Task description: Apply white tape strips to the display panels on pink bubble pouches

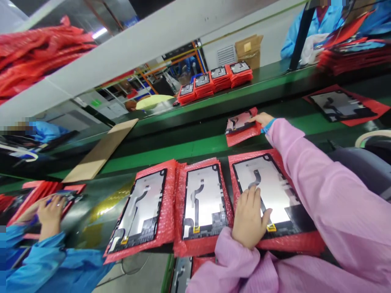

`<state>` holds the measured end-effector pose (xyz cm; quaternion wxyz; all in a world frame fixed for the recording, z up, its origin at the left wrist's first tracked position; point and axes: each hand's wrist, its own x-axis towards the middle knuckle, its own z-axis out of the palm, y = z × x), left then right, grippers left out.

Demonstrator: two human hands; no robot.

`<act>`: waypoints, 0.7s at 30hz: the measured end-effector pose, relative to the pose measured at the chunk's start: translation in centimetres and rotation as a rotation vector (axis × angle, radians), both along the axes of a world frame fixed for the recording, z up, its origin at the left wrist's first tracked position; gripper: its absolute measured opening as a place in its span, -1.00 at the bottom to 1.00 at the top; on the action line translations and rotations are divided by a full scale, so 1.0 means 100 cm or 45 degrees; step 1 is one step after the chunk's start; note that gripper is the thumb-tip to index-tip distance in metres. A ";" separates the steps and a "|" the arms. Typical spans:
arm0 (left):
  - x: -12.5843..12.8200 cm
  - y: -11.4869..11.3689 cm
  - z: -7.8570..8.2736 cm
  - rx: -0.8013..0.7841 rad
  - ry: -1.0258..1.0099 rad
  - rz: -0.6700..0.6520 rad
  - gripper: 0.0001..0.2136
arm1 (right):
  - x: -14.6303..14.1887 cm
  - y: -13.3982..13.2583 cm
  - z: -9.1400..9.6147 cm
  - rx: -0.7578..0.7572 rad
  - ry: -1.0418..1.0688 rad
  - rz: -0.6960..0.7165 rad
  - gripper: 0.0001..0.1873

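Note:
My left hand (pixel 250 215) lies flat, fingers stretched out, on the silvery back of a tablet screen (pixel 275 191) with a dark flex cable. That screen rests on red bubble wrap (pixel 290 244) at the near table edge. Across the bench, my right hand (pixel 263 119) grips the right edge of a smaller-looking tablet screen (pixel 240 121) with red bubble wrap (pixel 244 135) beneath it, over the green conveyor. Beside my left hand lie two more stacks, topped by a middle tablet screen (pixel 192 203) and a left tablet screen (pixel 149 203).
Another tablet screen (pixel 342 105) lies on red wrap at the right. Several wrapped stacks (pixel 214 83) stand on the far ledge. A cardboard strip (pixel 100 152) bridges the conveyor. At left, a co-worker's hand (pixel 50 215) in a blue sleeve is over red packs.

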<state>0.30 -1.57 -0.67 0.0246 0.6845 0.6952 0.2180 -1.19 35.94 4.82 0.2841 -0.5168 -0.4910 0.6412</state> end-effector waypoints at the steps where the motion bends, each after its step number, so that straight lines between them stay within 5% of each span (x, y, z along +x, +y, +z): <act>1: 0.000 0.000 0.001 -0.007 0.001 -0.005 -0.49 | 0.012 -0.005 0.010 -0.029 0.013 0.015 -0.80; 4: -0.001 0.001 0.003 -0.035 -0.021 -0.020 -0.51 | 0.064 -0.041 0.038 -0.093 0.096 0.160 -0.81; 8: -0.007 -0.001 0.001 0.010 -0.141 -0.073 -0.58 | 0.137 -0.131 0.053 -0.049 0.293 0.267 -0.70; 13: -0.019 -0.012 -0.019 0.199 -0.554 -0.073 -0.66 | 0.187 -0.225 0.022 -0.059 0.247 0.209 -0.52; 16: -0.020 -0.019 -0.034 0.341 -0.826 0.254 -0.70 | 0.195 -0.244 -0.003 0.045 0.158 0.256 -0.48; 19: -0.013 -0.022 -0.040 0.416 -1.061 0.506 -0.70 | 0.197 -0.254 -0.019 0.314 -0.030 0.272 -0.52; 21: -0.006 -0.023 -0.037 0.425 -1.098 0.514 -0.62 | 0.203 -0.268 -0.024 0.609 -0.243 0.192 -0.61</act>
